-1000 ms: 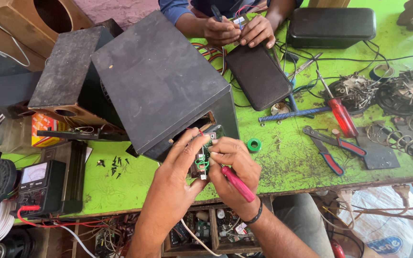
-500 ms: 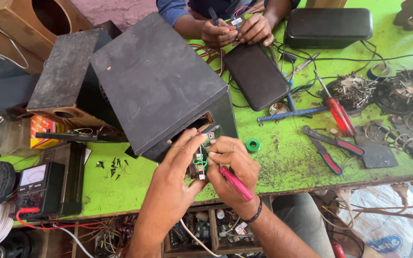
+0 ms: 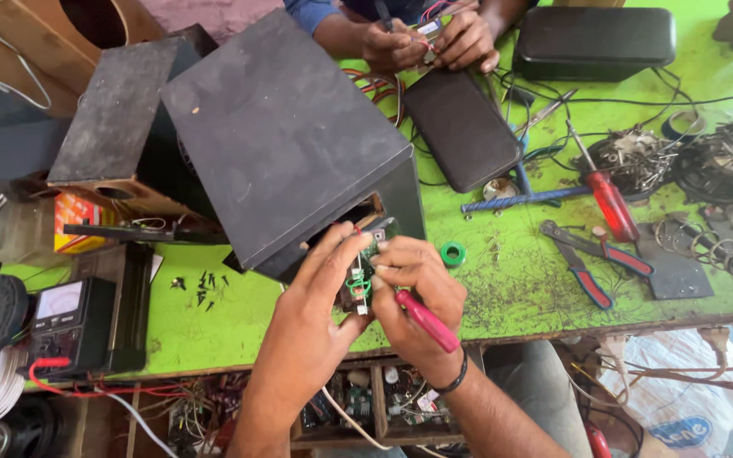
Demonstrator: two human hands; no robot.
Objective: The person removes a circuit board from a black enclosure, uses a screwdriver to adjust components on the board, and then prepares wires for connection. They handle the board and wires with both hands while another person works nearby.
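Observation:
My left hand pinches a small green circuit board at the open front of a large dark speaker box. My right hand presses against the board from the right and holds a pink-handled tool. The tool's tip is hidden behind my fingers. Thin wires run from the board into the box's opening.
Across the green table another person's hands work on a small part. Nearby lie a black flat case, a red screwdriver, red-handled pliers, a green tape ring and wire tangles. A multimeter sits at left.
Both my hands stay on the circuit board with only slight finger shifts. The other person's hands have moved a little at the far edge.

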